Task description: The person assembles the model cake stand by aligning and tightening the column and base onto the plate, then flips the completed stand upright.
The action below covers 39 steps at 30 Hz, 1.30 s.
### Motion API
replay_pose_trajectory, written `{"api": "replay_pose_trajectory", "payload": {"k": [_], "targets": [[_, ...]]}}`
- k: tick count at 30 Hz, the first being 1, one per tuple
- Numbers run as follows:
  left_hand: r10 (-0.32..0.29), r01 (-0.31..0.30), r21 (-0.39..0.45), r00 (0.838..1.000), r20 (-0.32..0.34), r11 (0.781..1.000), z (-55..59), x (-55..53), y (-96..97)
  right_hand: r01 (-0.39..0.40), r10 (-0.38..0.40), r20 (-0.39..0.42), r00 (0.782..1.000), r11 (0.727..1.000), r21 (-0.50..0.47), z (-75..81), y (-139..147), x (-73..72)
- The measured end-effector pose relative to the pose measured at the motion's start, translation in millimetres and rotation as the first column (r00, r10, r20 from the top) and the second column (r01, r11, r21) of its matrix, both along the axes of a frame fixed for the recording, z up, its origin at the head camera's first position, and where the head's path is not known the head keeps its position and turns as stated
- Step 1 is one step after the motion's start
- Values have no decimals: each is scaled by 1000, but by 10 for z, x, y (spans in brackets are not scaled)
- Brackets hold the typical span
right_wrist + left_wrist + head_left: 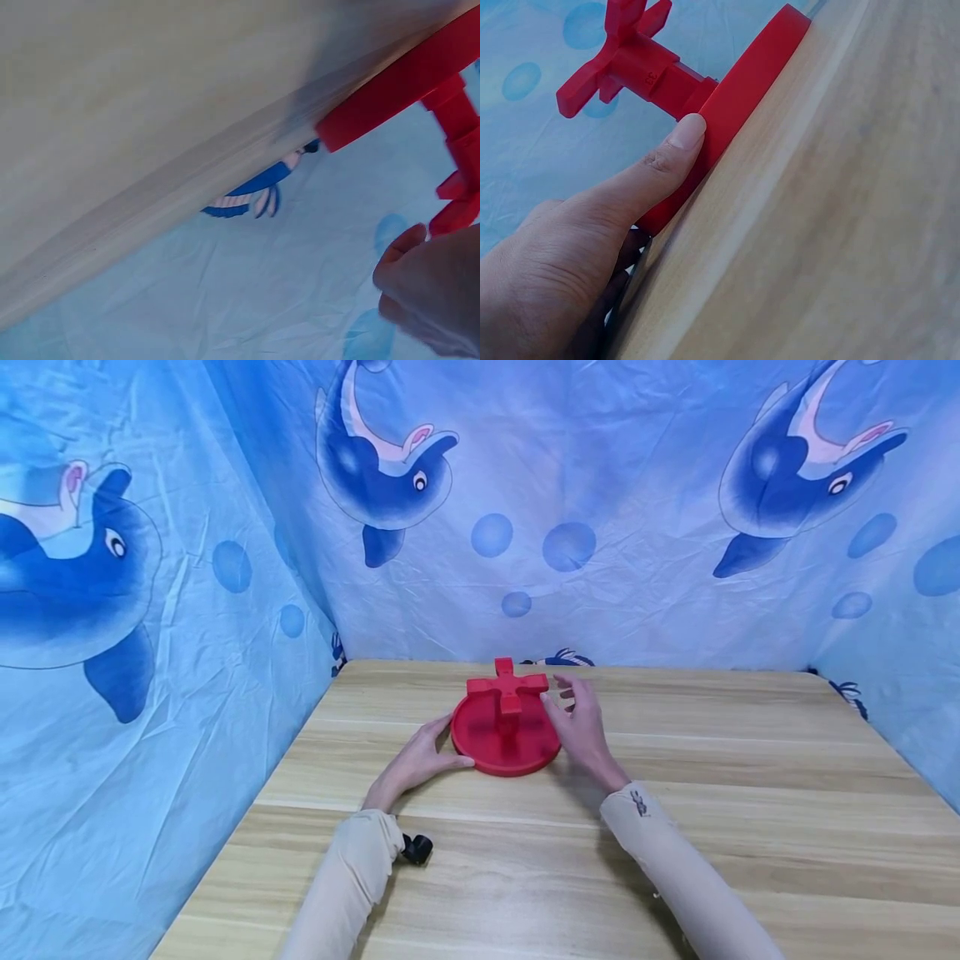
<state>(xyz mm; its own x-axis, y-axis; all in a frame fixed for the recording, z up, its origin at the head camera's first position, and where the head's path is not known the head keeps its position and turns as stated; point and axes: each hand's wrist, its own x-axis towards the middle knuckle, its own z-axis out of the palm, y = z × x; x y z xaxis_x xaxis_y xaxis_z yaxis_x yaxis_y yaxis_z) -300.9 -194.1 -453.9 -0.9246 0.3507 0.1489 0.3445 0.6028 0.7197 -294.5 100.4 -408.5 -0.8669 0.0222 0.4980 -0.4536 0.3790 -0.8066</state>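
A red stand (480, 743) sits on the table, with a round rimmed base and an upright post. On the post is a four-armed cross top (506, 683). My left hand (420, 762) holds the left side of the base, its thumb on the front rim. In the left wrist view, that thumb (664, 161) presses the base's edge (757, 75), while the other fingers are mostly hidden behind. Beside the cross's right arm is my right hand (581, 722), fingers bent and spread from the thumb. The right wrist view shows its fingers (405, 251) close to a red arm (456, 215); contact is unclear.
The wood-grain table (750, 793) extends widely to the right and in front. Blue cloth (637, 602) printed with dolphins hangs behind the table and along both sides. A small black device (417, 849) sits at the left wrist.
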Motion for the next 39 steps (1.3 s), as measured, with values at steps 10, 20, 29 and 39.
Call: {"api": "replay_pose_trajectory", "payload": {"k": [10, 20, 29, 39], "targets": [[-2, 2, 4, 1000, 2, 1000, -5, -9, 6, -171, 165, 122, 979, 984, 39, 0, 56, -132], [17, -17, -11, 1000, 10, 1000, -1, 0, 18, -146, 149, 143, 979, 989, -27, -10, 83, -110], [13, -13, 4, 1000, 18, 1000, -9, 11, 11, -131, 140, 130, 982, 989, -72, 1, 89, -54], [19, -19, -16, 1000, 10, 1000, -8, 2, 12, -138, 142, 131, 981, 990, -35, 4, 60, 40]]}}
